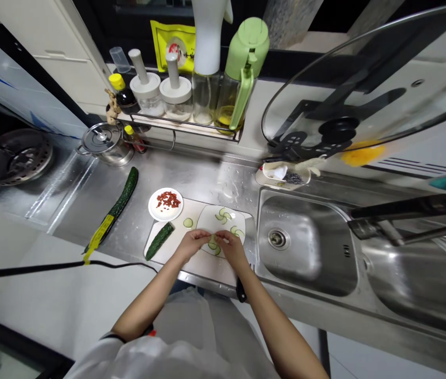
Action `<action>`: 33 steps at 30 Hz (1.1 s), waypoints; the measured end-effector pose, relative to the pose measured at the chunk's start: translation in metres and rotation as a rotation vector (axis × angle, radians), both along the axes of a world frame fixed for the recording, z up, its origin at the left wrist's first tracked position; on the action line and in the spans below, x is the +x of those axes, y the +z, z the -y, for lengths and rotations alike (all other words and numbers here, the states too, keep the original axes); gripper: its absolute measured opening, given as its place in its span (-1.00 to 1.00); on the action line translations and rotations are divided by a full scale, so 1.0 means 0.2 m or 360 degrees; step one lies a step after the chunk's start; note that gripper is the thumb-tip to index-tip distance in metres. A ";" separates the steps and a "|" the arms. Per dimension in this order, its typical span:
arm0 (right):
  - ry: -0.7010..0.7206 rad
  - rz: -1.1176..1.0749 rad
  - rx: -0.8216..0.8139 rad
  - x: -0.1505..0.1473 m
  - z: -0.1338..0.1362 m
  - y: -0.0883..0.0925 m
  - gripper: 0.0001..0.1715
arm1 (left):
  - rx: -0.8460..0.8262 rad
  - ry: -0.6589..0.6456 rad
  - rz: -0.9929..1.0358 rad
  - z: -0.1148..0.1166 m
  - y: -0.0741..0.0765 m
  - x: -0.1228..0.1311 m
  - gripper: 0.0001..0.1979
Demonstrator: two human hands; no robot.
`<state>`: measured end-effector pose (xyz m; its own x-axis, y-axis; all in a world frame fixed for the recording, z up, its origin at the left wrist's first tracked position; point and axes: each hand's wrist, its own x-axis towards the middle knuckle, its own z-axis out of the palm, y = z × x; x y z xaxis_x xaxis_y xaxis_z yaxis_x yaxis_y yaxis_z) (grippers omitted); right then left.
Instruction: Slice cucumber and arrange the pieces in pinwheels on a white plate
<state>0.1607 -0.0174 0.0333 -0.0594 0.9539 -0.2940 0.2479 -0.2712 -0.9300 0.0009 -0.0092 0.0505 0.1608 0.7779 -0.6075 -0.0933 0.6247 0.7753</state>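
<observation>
My left hand [194, 243] and my right hand [229, 247] meet over the near part of a white square plate [202, 217]. Fingers of both are pinched together on a small pale green piece, seemingly a cucumber slice [213, 238]. Curved cucumber slices [223, 215] lie in fans on the plate. The plate rests on a light cutting board [191, 263]. Left of my left hand, a cut cucumber piece [159, 240] and a single round slice [188, 222] lie on the board. A black knife handle [240, 290] shows partly behind my right forearm.
A small white plate of red bits [166, 204] stands at the board's far left corner. A whole cucumber [124, 195] with a yellow label lies farther left. A metal pot [106, 145] and a seasoning rack [183, 125] line the back. The steel sink [305, 242] is at the right.
</observation>
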 end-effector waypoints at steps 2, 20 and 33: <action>-0.0016 -0.0007 0.0006 0.00 0.00 0.01 -0.72 | -0.0104 0.0014 0.0063 0.00 -0.01 0.00 -0.65; 0.0123 0.0311 0.0328 0.03 0.01 0.02 -0.78 | -0.0530 0.0261 0.0432 -0.06 -0.05 0.03 -0.65; -0.0010 0.0108 -0.0080 0.03 -0.03 -0.02 -0.75 | -0.0058 0.0238 0.0138 -0.07 -0.12 0.02 -0.67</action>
<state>0.1664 -0.0105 0.0295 -0.0315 0.9383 -0.3445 0.3081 -0.3188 -0.8964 0.0045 0.0045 0.0272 0.0979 0.7749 -0.6244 -0.2529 0.6262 0.7375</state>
